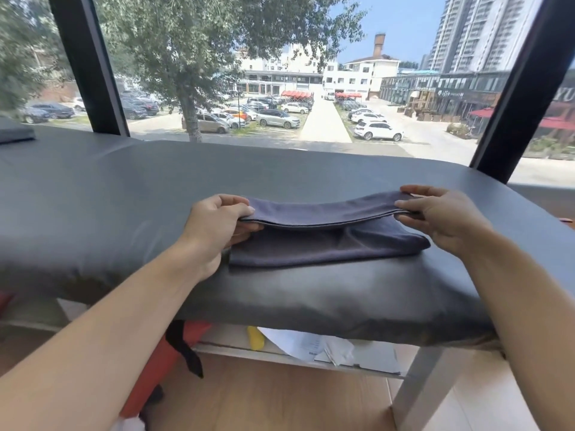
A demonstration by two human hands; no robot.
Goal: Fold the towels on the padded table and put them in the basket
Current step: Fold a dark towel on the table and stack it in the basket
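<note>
Seen from the head camera: a dark blue-grey towel (329, 241) lying on the near middle of the grey padded desk (124, 194), already folded into a long band running left to right. Near half flat on the padding; far half lifted clear of it, sagging a little in the middle between two held ends. Left hand (217, 225) at the towel's left end, thumb on top and fingers curled beneath, pinching the stacked edges. Right hand (435, 213) at the right end, fingers spread over the top of the fold and thumb under it, clamped on the cloth likewise. Both hands well apart, one at each end, bare forearms reaching in from the near corners. At the far left edge of the padding, the corner of another dark grey pad or cushion (15, 130), only partly in view. Under the desk, a pale shelf (280, 353) carrying loose white papers (314, 342) and a yellow object (255, 337), too hidden to name. Near left beneath the desk, something red (161, 362) with a black strap (183, 346) hanging across it. Grey metal desk leg (423, 381) at the near right, on a light wooden floor (280, 399). Beyond the desk, a large window with black frames (90, 66), looking out on a tree (186, 57), parked cars (378, 130) and tall buildings (473, 32). No basket anywhere in view.
</note>
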